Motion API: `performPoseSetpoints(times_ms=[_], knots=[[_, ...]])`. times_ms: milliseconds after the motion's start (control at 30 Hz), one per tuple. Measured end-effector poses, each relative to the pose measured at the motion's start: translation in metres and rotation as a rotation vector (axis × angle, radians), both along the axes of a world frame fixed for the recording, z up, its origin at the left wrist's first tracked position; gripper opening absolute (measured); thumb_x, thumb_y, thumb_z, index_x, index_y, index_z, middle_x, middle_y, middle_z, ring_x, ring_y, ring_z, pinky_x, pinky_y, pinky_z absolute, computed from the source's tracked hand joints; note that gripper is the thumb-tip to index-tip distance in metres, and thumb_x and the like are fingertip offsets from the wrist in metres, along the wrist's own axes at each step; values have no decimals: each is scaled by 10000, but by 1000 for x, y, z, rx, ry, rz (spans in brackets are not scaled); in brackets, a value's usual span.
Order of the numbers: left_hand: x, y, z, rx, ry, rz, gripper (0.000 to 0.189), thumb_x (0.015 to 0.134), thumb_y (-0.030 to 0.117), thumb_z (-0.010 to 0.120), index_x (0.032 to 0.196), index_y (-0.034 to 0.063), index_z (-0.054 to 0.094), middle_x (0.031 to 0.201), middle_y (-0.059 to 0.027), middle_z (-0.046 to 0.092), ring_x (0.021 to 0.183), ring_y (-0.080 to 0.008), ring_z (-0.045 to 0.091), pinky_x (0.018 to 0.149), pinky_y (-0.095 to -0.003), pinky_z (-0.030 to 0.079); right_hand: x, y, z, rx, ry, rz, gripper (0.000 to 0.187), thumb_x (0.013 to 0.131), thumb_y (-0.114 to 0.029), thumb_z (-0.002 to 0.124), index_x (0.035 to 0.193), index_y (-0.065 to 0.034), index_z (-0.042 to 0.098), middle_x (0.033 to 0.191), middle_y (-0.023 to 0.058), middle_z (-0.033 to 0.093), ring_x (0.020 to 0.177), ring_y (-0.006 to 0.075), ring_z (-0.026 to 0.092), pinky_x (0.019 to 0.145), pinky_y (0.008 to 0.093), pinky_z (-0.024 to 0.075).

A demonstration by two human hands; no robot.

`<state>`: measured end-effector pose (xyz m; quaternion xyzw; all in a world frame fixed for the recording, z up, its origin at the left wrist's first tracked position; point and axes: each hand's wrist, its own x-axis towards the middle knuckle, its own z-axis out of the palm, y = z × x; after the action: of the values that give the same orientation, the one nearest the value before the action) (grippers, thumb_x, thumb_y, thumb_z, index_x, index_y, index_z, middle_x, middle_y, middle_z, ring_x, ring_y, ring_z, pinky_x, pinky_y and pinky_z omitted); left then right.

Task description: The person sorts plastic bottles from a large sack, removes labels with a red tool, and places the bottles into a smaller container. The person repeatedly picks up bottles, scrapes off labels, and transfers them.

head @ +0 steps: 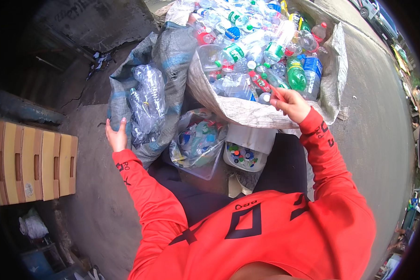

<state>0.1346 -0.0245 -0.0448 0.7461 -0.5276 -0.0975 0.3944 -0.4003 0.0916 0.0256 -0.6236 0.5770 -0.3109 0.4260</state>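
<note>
My left hand (117, 135) is spread beside the rim of a grey-blue woven sack (117, 94), which holds clear plastic bottles without labels (148, 91). Nothing is in that hand. My right hand (290, 105) grips a small red item (278, 93), its kind unclear, over the near edge of a large white woven sack (252, 111). Plastic bottles, many with labels and caps, heap that sack. Close to the red item lies a small bottle with a red label (259, 81).
Between my legs stand a clear plastic bag (182, 154) of labels and scraps and a white container (246, 167) with coloured bottle caps. A tan slatted plastic piece (49, 164) is at left. Vehicles (378, 19) stand at upper right beyond the pavement.
</note>
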Motion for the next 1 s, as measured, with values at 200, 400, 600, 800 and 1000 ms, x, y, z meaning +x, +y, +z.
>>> performPoseSetpoints(times_ms=[200,400,600,800,1000], knots=[[-29,-1,25,-38,-69,-30,741,739,409,708,1318,51,415,1384,-257,317,1327,-326,266,1065,-391,234,-23,-134,-45,-28,721,58,495,792,-431,616,1117,-59,575,929,128,647,866,294,617,752,387,472],[-45,-7,39,-80,-100,-53,712,744,383,711,1313,64,426,1380,-246,333,1327,-324,270,1056,-394,247,28,-194,-116,230,1024,207,930,611,-547,728,1349,-104,376,1299,153,470,1138,303,510,923,397,439],[-52,-8,42,-71,-111,-76,709,741,371,717,1314,70,427,1378,-238,341,1334,-320,258,1056,-392,247,51,-210,-143,285,1106,113,1054,567,-550,750,1388,-85,280,1348,140,407,1167,287,495,942,416,433],[-47,-2,48,-155,-95,-56,668,767,344,704,1306,53,437,1355,-219,389,1295,-314,331,1046,-374,266,-26,-201,-75,45,812,-325,1041,536,-621,705,1302,20,410,1198,243,532,1095,323,543,934,370,421],[-82,4,62,-247,204,-228,634,774,306,705,1291,44,449,1351,-230,390,1276,-318,359,1030,-373,290,-116,-120,-15,148,-488,-852,656,675,-607,623,1149,-165,521,564,-17,348,348,94,183,367,268,192]])
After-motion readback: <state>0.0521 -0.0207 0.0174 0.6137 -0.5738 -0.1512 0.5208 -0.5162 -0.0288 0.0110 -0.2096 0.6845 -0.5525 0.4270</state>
